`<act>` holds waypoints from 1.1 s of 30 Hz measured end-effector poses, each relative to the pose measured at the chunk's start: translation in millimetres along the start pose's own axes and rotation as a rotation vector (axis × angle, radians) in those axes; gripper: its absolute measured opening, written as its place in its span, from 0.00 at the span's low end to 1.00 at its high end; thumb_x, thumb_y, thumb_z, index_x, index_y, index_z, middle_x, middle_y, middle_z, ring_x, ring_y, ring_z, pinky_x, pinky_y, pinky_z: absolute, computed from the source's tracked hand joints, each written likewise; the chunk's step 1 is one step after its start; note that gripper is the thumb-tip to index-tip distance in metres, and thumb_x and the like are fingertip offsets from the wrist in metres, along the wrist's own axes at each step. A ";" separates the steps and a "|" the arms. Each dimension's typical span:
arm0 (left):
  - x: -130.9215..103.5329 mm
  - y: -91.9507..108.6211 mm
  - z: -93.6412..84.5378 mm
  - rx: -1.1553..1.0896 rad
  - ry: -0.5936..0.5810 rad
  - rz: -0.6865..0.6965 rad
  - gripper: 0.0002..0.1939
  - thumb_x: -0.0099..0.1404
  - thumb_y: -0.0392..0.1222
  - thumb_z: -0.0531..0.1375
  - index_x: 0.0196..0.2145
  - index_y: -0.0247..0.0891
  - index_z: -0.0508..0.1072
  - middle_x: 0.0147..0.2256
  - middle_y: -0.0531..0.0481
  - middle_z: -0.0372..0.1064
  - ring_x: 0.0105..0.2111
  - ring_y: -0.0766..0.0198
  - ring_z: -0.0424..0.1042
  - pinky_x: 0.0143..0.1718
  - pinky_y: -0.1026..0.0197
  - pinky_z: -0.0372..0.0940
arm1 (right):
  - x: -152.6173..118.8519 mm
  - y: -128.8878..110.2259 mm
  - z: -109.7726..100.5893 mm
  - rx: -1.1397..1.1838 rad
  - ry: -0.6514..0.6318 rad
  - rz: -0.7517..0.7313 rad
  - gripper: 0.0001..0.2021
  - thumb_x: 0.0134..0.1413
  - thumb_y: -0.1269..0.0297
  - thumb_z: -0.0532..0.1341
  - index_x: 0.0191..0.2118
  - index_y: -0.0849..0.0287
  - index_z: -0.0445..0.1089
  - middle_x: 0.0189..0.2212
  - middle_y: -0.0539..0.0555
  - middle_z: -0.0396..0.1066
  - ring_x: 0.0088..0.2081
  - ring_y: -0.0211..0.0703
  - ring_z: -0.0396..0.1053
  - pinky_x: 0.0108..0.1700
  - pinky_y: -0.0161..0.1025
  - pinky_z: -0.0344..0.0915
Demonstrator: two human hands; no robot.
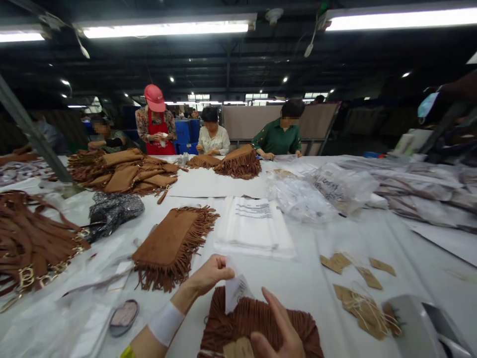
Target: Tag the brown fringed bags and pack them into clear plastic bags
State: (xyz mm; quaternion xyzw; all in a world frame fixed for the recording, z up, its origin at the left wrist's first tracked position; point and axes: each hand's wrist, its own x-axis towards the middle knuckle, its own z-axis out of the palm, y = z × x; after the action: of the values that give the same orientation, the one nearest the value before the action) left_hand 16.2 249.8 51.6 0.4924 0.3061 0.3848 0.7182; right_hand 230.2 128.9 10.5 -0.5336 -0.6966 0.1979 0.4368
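At the far left, a heap of brown straps with gold buckles runs off the edge of the view, so I cannot see how far it goes. Just right of it lies a dark speckled bundle, too blurred to name. Near my left forearm sits a small oval thing on the white counter; I cannot make out what it is.

My left hand has its grip closed to a pinch, thumb and fingers nipping the top of a small white tag. The printing on the tag is too small to read. The tag stands just over the far edge of a brown fringed bag, which lies on the near middle of the counter and is cut off by the bottom of the view. My right hand rests flat on that bag with the grip open, fingers stretched out; the palm and wrist are cut off below.

Another fringed bag lies just beyond my left hand, and a stack of clear plastic bags sits right of it. Further right, tan paper tags with string lie scattered. At the near right corner a grey device is cut off. Across the counter, people work at more fringed bags, their hands mostly hidden.
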 end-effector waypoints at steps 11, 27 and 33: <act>-15.0 -14.9 30.8 0.140 0.015 -0.045 0.25 0.50 0.59 0.67 0.19 0.33 0.69 0.17 0.58 0.61 0.19 0.73 0.55 0.23 0.67 0.49 | 21.6 -27.3 3.3 0.331 0.075 0.457 0.26 0.50 0.40 0.56 0.29 0.62 0.75 0.25 0.55 0.74 0.29 0.49 0.69 0.32 0.40 0.66; 1.8 -31.6 33.3 -0.020 0.253 -0.035 0.23 0.41 0.54 0.72 0.22 0.35 0.68 0.18 0.56 0.66 0.19 0.72 0.62 0.23 0.67 0.57 | 18.2 -7.4 1.3 0.272 -0.090 0.565 0.13 0.36 0.55 0.63 0.23 0.60 0.73 0.18 0.48 0.68 0.23 0.41 0.63 0.27 0.36 0.59; 19.0 -34.8 30.3 0.010 0.328 -0.025 0.23 0.45 0.57 0.68 0.24 0.36 0.66 0.19 0.57 0.65 0.19 0.72 0.64 0.25 0.66 0.60 | 25.2 3.0 2.3 0.397 -0.005 0.628 0.20 0.40 0.46 0.63 0.16 0.59 0.66 0.13 0.47 0.62 0.19 0.36 0.57 0.21 0.34 0.53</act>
State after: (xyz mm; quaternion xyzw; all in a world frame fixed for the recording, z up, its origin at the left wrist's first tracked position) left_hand 59.5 244.1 27.6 0.4228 0.4271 0.4497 0.6607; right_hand 228.8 153.5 17.1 -0.6257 -0.4480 0.4550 0.4481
